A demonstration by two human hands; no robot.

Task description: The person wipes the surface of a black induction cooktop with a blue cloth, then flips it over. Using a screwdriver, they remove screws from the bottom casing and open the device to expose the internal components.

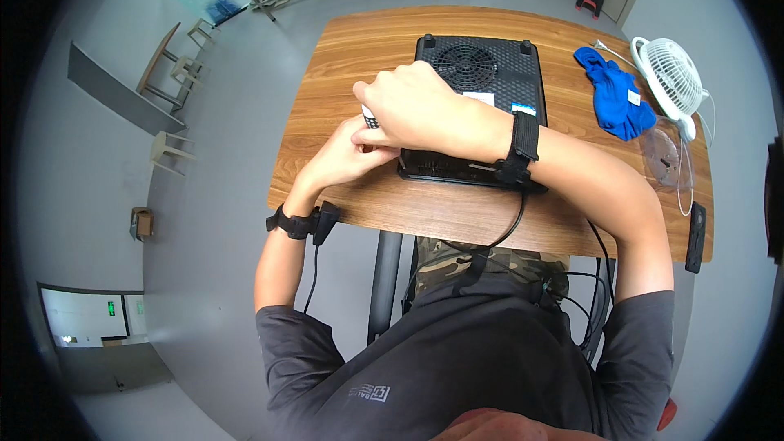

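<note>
A: What is around the hands?
B: Blue cloth [612, 98] and white fan [671, 73] lie far right, well apart.
A: And the hands?
B: Right hand [412, 106] and left hand [347, 155] both close on a small white-black object [370, 118] at the black device [482, 82], near the table's [359, 41] left edge.

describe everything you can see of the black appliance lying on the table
The black appliance is a flat, squarish unit that looks like plastic, lying underside up on the wooden table. Its grille panel has a round fan vent in the middle, stubby feet at the far corners and pale stickers near the centre. The right hand and forearm lie across its near left part; the left hand is at its near left corner.
</note>
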